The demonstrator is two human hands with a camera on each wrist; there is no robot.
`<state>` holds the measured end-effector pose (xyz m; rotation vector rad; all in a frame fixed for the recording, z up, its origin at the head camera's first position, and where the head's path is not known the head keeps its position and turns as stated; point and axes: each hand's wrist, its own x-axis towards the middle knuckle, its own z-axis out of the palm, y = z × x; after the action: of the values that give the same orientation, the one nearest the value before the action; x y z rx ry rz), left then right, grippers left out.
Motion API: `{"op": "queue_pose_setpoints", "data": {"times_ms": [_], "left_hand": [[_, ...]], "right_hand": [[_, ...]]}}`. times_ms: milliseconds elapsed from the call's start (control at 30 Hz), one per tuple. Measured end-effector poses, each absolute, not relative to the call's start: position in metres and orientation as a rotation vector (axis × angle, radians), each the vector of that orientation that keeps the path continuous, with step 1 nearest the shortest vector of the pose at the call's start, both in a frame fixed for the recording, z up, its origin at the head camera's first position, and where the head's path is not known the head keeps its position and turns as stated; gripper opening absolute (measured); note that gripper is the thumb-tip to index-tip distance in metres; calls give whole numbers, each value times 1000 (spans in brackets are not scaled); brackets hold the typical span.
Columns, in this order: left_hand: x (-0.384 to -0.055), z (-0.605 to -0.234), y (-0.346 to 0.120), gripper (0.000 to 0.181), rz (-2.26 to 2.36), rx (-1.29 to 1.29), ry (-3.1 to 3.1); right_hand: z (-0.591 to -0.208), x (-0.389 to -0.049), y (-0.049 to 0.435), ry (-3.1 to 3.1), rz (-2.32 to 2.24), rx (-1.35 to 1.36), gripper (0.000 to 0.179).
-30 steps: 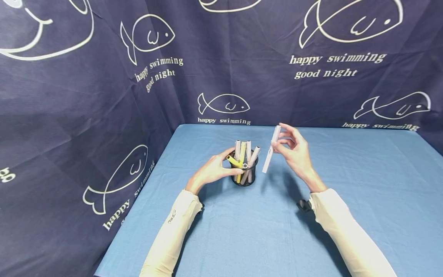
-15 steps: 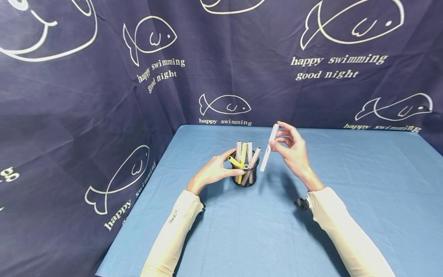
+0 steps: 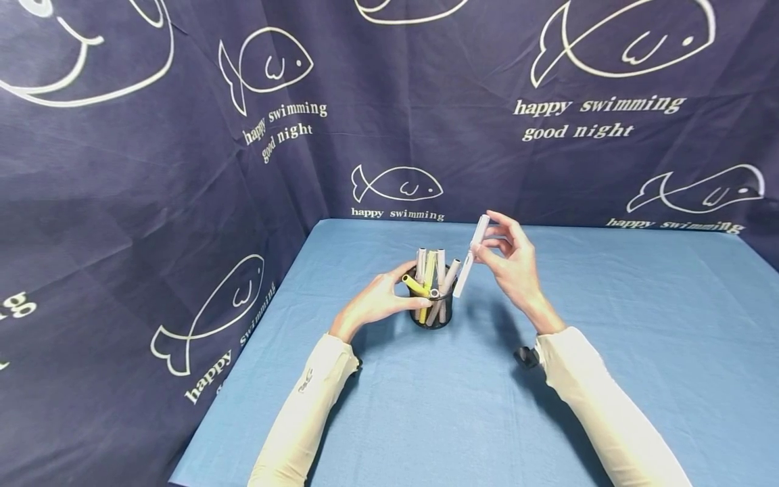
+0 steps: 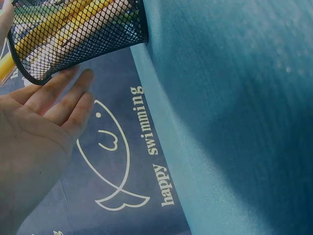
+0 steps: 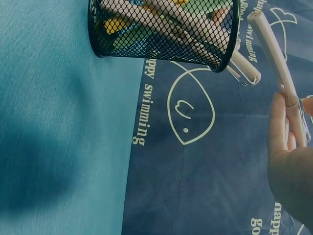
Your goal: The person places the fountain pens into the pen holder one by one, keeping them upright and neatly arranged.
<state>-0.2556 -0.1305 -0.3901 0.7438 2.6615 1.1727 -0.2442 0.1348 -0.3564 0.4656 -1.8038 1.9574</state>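
A black mesh pen holder (image 3: 439,314) stands upright on the blue cloth, with several white and yellow pens leaning in it. My left hand (image 3: 374,299) holds its left side near the rim, thumb across the front and fingers round the back. In the left wrist view the fingers (image 4: 68,95) lie along the mesh. My right hand (image 3: 511,260) pinches a white pen (image 3: 465,270) between thumb and fingers, just right of the holder. The pen is tilted, its lower end beside the rim and clear of the cloth. The right wrist view shows this white pen (image 5: 274,49) apart from the mesh.
A blue cloth (image 3: 639,325) covers the table. Dark blue curtains (image 3: 475,155) printed with fish and lettering hang along the back and left edges. A yellow pen (image 3: 414,285) and a white pen (image 3: 452,272) stick out over the holder's rim.
My right hand has brought the white pen leftward and slightly up, closer to the holder's rim. My left hand keeps its hold on the pen holder, which stays in place.
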Motion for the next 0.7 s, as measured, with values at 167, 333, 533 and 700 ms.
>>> {"op": "queue_pose_setpoints", "data": {"times_ms": [167,333,533,700], "left_hand": [[-255,-390,-131,97,1171,735,2663],[-256,-391,-130,96,1169,739,2667],[-256,-390,-130,96,1160,740,2668],[-256,-390,-130,96,1170,735,2662]], "right_hand": [[-359,-246,132,-1786,1954,469,63],[-359,-248,130,-1767,1945,462,63],[-360,-249,126,-1736,1948,452,63],[-363,-250,123,-1716,1938,457,63]]}}
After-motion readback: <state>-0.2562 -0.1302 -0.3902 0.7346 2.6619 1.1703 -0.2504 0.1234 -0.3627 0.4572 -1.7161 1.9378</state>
